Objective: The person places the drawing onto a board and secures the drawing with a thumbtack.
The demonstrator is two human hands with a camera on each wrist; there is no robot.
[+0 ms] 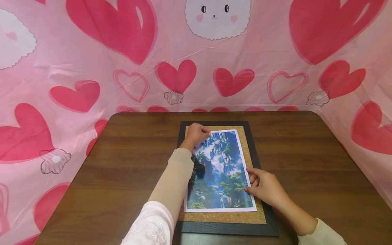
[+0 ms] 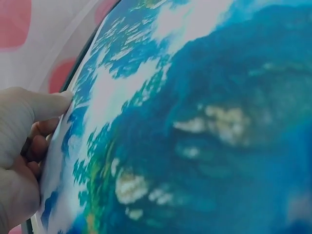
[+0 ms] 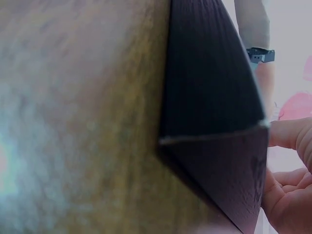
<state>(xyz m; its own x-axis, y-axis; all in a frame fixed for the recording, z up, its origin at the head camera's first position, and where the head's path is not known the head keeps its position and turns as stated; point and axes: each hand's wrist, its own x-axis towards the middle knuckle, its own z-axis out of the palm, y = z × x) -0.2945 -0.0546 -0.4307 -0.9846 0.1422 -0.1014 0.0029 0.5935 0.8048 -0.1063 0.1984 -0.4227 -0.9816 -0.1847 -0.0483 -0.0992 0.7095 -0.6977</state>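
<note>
A printed landscape picture (image 1: 218,173) of blue cliffs, waterfalls and green trees, with a white border, lies over a cork board (image 1: 225,217). Around the cork runs a black frame (image 1: 229,228). My left hand (image 1: 196,134) pinches the sheet near its far left corner. In the left wrist view, the thumb of that left hand (image 2: 24,126) rests on the picture (image 2: 195,122) with the fingers curled behind the edge. Thumb and fingers of my right hand (image 1: 264,185) pinch the right edge. A corner of the frame (image 3: 214,87) fills much of the right wrist view.
Board and sheet lie on a brown wooden table (image 1: 137,190) with rounded far corners. A pink cloth (image 1: 202,51) with red hearts hangs behind and along both sides. The left forearm (image 1: 171,177) reaches across the left side of the board, with a black wrist camera (image 1: 199,168) on it.
</note>
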